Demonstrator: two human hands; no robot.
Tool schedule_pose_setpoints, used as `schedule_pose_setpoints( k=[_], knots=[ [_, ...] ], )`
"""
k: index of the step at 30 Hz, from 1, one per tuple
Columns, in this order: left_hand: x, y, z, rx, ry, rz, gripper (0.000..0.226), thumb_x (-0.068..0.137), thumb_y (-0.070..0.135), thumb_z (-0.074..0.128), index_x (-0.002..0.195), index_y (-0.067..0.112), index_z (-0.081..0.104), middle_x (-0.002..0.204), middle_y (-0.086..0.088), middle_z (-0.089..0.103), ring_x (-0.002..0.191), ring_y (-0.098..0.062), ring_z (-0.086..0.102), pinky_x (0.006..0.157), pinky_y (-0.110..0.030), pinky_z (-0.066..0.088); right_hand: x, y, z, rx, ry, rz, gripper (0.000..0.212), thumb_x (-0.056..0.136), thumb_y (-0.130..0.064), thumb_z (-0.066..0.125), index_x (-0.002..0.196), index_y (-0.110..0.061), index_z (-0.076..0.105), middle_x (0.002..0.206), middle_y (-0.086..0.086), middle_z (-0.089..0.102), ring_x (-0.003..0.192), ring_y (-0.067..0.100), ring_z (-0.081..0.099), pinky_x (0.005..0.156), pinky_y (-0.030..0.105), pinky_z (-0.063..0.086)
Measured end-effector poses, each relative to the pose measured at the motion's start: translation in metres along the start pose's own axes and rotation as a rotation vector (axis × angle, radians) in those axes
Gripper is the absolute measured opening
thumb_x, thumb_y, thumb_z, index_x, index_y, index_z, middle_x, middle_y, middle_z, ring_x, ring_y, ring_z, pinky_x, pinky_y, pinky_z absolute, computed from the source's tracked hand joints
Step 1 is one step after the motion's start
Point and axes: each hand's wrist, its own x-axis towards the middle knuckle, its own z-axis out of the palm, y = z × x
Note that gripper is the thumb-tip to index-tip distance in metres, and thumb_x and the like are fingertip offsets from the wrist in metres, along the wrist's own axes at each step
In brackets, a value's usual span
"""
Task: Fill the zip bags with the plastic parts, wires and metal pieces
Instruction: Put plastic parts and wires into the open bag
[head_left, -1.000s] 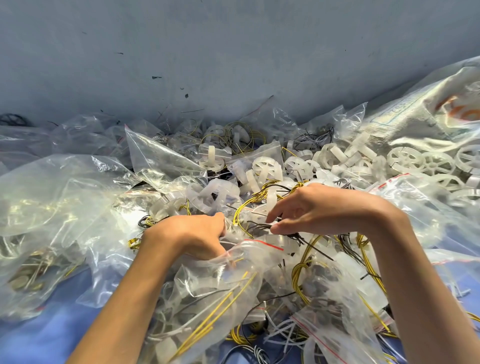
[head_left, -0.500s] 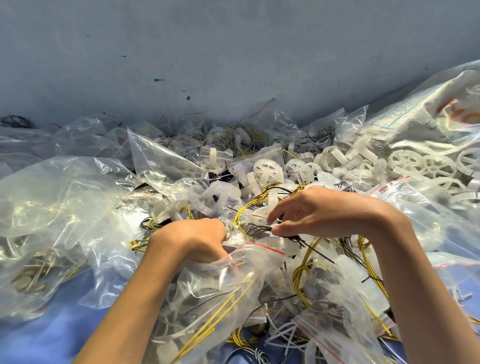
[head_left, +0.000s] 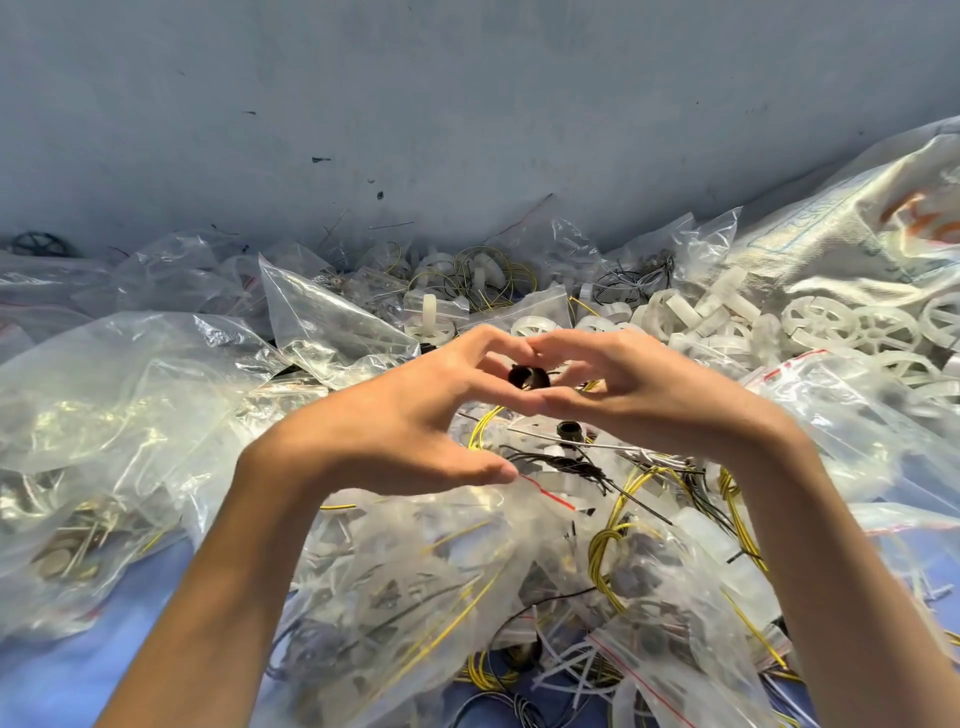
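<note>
Over piled zip bags (head_left: 332, 332), left hand (head_left: 410, 421) and right hand (head_left: 639, 395) pinch one dark ring (head_left: 528, 376).

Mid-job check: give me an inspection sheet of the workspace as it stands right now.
Surface: blue sheet, mostly buried under bags.
Job's things: zip bags piled throughout; white plastic wheels loose at right; metal pieces in a left bag; dark ring held up.
Clutter: woven sack at far right; black wheel far left.
Hands: right hand pinches the ring; left hand fingers touch it, grip unclear.
Cables: yellow wires and black wires tangled among bags.
Surroundings: grey wall behind.
</note>
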Motion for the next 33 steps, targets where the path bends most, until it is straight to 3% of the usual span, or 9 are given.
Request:
schedule_pose_setpoints(
  k=[3,7,10,15,20,24,28,30,33],
  knots=[
    [0.002,0.001,0.003,-0.056,0.053,0.033,0.046,0.079,0.022,0.075,0.123,0.024,0.062,0.134,0.014,0.036,0.123,0.009,0.037,0.101,-0.005,0.027,0.000,0.001,-0.001,0.008,0.083,-0.058,0.033,0.084,-0.041,0.062,0.111,-0.022,0.064,0.101,-0.003,0.071,0.089,0.010,0.069,0.081,0.047,0.054],
    [0.003,-0.003,0.001,-0.078,0.080,0.051,0.035,0.082,0.018,0.073,0.116,0.021,0.067,0.135,0.013,0.041,0.127,0.003,0.040,0.109,-0.017,0.031,0.001,0.005,-0.003,0.026,0.109,-0.076,0.026,0.084,-0.020,0.072,0.106,-0.033,0.065,0.092,-0.009,0.072,0.085,0.005,0.069,0.081,0.040,0.055],
    [0.000,-0.010,-0.002,-0.173,0.056,0.022,0.022,0.084,0.015,0.071,0.105,0.020,0.071,0.130,0.014,0.046,0.124,0.003,0.046,0.109,-0.017,0.033,0.000,0.006,-0.003,0.014,0.093,-0.058,0.031,0.079,-0.024,0.076,0.109,-0.031,0.067,0.091,-0.009,0.070,0.082,0.006,0.068,0.079,0.037,0.055],
    [-0.010,-0.030,-0.008,-0.003,-0.253,-0.259,0.017,0.088,0.032,0.064,0.103,0.029,0.070,0.114,0.021,0.063,0.107,0.007,0.056,0.101,-0.026,0.043,-0.001,0.004,-0.004,0.154,0.059,-0.038,0.036,0.072,-0.029,0.076,0.106,-0.026,0.068,0.096,-0.002,0.067,0.081,0.014,0.067,0.083,0.042,0.055],
    [-0.009,-0.027,-0.005,0.104,-0.380,-0.318,0.007,0.087,0.038,0.064,0.086,0.033,0.070,0.092,0.015,0.070,0.089,-0.001,0.063,0.089,-0.029,0.048,-0.005,0.001,-0.007,0.397,-0.011,-0.123,0.034,0.072,-0.016,0.073,0.105,-0.022,0.067,0.102,0.009,0.067,0.095,0.027,0.067,0.077,0.024,0.054],
    [-0.008,-0.023,-0.004,0.076,-0.378,-0.265,0.008,0.087,0.032,0.065,0.083,0.039,0.070,0.095,0.014,0.068,0.091,0.001,0.062,0.092,-0.031,0.047,-0.007,-0.001,-0.009,0.494,-0.046,-0.167,0.033,0.073,-0.018,0.074,0.105,-0.023,0.067,0.105,0.005,0.069,0.100,0.029,0.066,0.080,0.024,0.053],
    [-0.003,-0.015,0.002,0.021,-0.414,-0.217,0.032,0.085,0.060,0.054,0.081,0.034,0.073,0.102,0.024,0.062,0.097,0.002,0.059,0.095,-0.035,0.045,-0.008,-0.004,-0.008,0.556,-0.054,-0.205,0.033,0.074,-0.013,0.072,0.106,-0.018,0.066,0.104,0.004,0.070,0.098,0.027,0.067,0.086,0.030,0.053],
    [-0.002,-0.009,0.002,-0.031,-0.434,-0.204,0.044,0.080,0.066,0.044,0.072,0.034,0.073,0.101,0.028,0.059,0.097,0.003,0.059,0.093,-0.033,0.045,-0.009,-0.005,-0.009,0.617,-0.061,-0.239,0.032,0.074,-0.009,0.070,0.106,-0.015,0.065,0.101,0.003,0.071,0.095,0.025,0.067,0.086,0.032,0.053],
    [-0.005,-0.003,-0.002,-0.093,-0.404,-0.129,0.033,0.083,0.056,0.058,0.070,0.029,0.071,0.110,0.023,0.060,0.104,0.004,0.056,0.092,-0.016,0.039,-0.012,-0.009,-0.011,0.703,-0.077,-0.262,0.030,0.074,-0.011,0.077,0.102,-0.014,0.066,0.099,0.005,0.071,0.091,0.023,0.068,0.083,0.032,0.053]
  ],
)
